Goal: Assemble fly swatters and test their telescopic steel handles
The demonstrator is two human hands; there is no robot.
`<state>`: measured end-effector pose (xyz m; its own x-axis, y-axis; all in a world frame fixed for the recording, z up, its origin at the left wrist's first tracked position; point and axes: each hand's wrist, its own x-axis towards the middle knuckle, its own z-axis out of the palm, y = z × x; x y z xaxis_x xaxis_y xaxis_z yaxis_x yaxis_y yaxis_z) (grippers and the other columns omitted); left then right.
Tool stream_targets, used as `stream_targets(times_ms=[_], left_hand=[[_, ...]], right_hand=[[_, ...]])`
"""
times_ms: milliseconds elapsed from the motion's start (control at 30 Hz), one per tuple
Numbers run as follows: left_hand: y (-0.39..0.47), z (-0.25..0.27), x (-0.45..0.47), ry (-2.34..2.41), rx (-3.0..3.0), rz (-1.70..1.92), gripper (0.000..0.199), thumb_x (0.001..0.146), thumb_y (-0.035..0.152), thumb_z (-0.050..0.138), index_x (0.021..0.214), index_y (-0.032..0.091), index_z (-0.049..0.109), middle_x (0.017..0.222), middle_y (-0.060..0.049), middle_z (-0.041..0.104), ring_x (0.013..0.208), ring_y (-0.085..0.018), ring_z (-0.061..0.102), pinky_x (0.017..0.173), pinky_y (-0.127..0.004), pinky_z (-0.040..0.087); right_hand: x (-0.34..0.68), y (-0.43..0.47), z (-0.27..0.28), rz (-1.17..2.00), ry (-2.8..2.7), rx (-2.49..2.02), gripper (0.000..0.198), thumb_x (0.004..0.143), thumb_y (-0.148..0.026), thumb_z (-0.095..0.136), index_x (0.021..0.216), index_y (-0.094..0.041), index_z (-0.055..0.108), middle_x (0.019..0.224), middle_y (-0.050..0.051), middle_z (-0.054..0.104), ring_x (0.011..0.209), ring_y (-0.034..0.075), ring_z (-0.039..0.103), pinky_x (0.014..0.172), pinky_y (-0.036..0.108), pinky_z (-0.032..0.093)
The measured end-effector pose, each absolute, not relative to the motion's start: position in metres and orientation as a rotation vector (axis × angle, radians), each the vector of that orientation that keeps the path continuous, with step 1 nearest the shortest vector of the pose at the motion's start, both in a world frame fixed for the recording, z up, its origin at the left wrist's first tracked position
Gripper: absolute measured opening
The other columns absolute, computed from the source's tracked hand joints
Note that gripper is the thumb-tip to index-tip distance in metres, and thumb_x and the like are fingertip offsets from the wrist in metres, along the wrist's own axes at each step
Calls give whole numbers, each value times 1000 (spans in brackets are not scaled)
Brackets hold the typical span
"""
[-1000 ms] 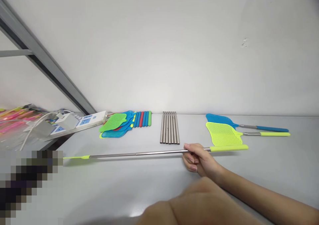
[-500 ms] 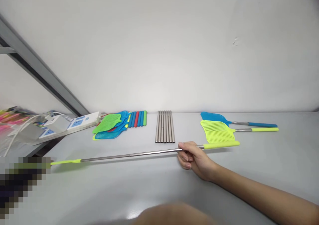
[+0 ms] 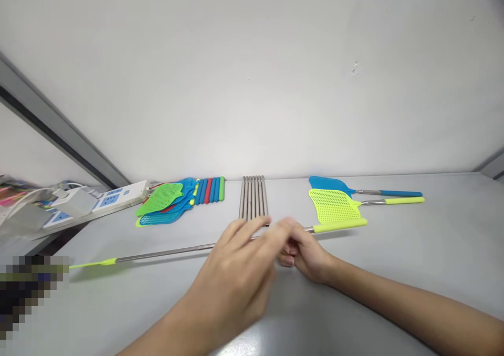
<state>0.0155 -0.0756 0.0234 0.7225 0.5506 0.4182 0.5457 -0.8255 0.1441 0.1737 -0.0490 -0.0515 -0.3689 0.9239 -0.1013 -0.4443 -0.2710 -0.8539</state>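
Motion is blurring the left hand [image 3: 236, 277], which is now crossing in front of the long swatter [image 3: 165, 252]; half a second ago only a rounded patch of skin was showing at the near edge. Its fingers are reaching toward the right hand [image 3: 309, 253], and I cannot tell whether they are gripping anything. The right hand's fingers are keeping their curl around the rod just left of its yellow-green grip [image 3: 340, 226], so the handling seems to be becoming two-handed. The swatter is stretching from left to right along the middle of the grey tabletop [image 3: 452, 261], its telescoping metal stepping thinner leftward, its thin plastic head [image 3: 92, 264] appearing edge-on and casting a soft shadow. Beyond it, smooth steel tubes [image 3: 254, 196] are lying side by side, their near ends partly hiding behind the left hand. At far left, perforated plastic heads [image 3: 161, 201] are overlapping beside matte, round-ended grips [image 3: 208, 190]; at far right, a blue swatter [image 3: 328, 183] and a yellow-green swatter [image 3: 336, 206] are resting with their rods collapsed.
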Motion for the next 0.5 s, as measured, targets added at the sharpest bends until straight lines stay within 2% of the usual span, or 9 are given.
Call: stream_targets(times_ms=[100, 200, 333, 500], left_hand=[[-59, 10, 21, 1187, 2917, 529, 38, 85, 16, 37, 123, 18, 40, 120, -5, 51, 105, -22, 45, 84, -40, 39], [-53, -6, 13, 1273, 2910, 464, 32, 87, 20, 37, 117, 15, 45, 114, -6, 55, 97, -21, 48, 82, -39, 39], [-54, -15, 6, 1252, 2909, 486, 28, 87, 16, 36, 113, 15, 46, 99, -4, 60, 81, -18, 51, 70, -33, 40], [-54, -21, 2, 1177, 2918, 554, 34, 82, 5, 38, 114, 16, 43, 99, -5, 58, 81, -17, 49, 70, -31, 40]], right_hand=[[175, -47, -54, 1857, -914, -638, 42, 76, -37, 48, 42, -17, 36, 37, -7, 20, 34, 6, 27, 39, 22, 14], [176, -46, -53, 1872, -902, -609, 41, 78, -34, 47, 42, -16, 37, 36, -7, 21, 33, 6, 28, 39, 22, 14], [177, -47, -51, 1868, -895, -617, 40, 77, -32, 48, 42, -16, 38, 37, -7, 22, 33, 6, 29, 39, 22, 14], [176, -48, -51, 1865, -920, -609, 36, 75, -27, 49, 43, -15, 39, 37, -7, 25, 34, 6, 29, 40, 23, 13]])
